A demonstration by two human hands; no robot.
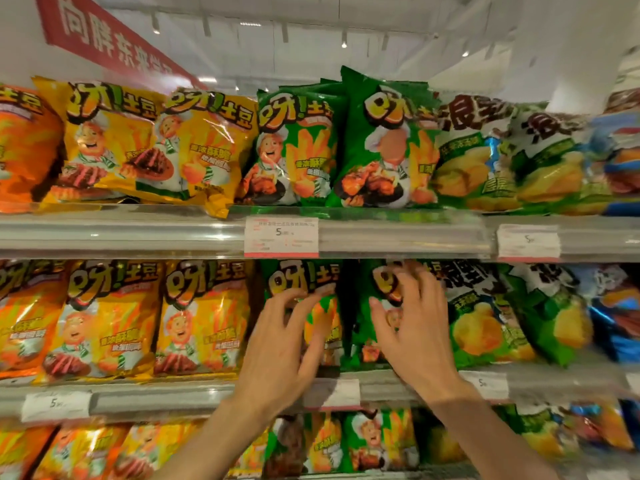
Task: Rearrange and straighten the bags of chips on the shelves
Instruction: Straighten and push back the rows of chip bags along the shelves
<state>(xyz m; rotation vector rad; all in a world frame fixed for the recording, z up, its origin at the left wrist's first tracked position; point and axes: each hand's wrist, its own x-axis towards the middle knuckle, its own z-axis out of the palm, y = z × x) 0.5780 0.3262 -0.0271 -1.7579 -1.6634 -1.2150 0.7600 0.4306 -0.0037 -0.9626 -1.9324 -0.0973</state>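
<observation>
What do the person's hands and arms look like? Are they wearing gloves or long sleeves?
No gloves and no long sleeves. The left hand and the right hand are both bare, and both forearms are uncovered all the way down to the picture's bottom edge. I can't see any rings, watch or bracelet on them. The fingers are slim, and the fingernails look short and plain.

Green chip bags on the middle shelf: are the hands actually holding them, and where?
Left hand touches the front of one green bag; right hand touches its neighbour. A firm grip cannot be told.
</observation>
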